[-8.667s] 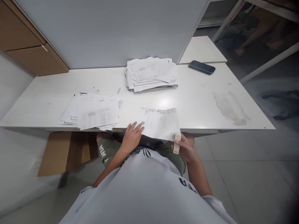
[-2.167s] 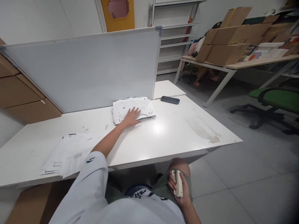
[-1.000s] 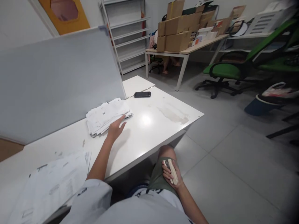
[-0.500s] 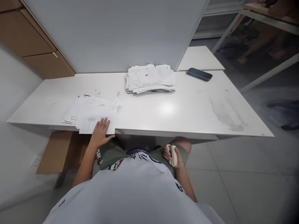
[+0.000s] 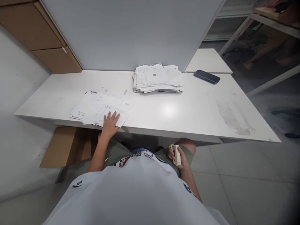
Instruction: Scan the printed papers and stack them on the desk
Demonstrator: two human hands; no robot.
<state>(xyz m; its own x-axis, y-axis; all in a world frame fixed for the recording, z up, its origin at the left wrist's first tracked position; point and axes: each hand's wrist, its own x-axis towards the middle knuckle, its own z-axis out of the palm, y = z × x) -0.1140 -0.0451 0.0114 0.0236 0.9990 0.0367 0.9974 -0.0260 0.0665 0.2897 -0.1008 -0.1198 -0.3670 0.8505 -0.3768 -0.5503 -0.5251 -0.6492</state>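
My left hand (image 5: 110,125) lies flat with its fingers spread on the top sheet of a loose pile of printed papers (image 5: 93,106). The pile rests on the left part of the white table, and the top sheet is turned slantwise near the front edge. Over my right thigh, below table height, my right hand (image 5: 184,158) is wrapped round a small cream-coloured stapler (image 5: 176,155). Its lower side is hidden in my palm.
A thick stack of papers (image 5: 161,76) sits at the back of the white table (image 5: 194,115), against a grey panel (image 5: 131,34). Right of it lies a dark phone (image 5: 207,77). Cardboard boxes (image 5: 57,61) stand back left, and an open carton (image 5: 58,147) is under the table.
The top sheet has slid right and away from the front edge under my left hand, and has turned. My right hand still holds the stapler. The view has shifted slightly.
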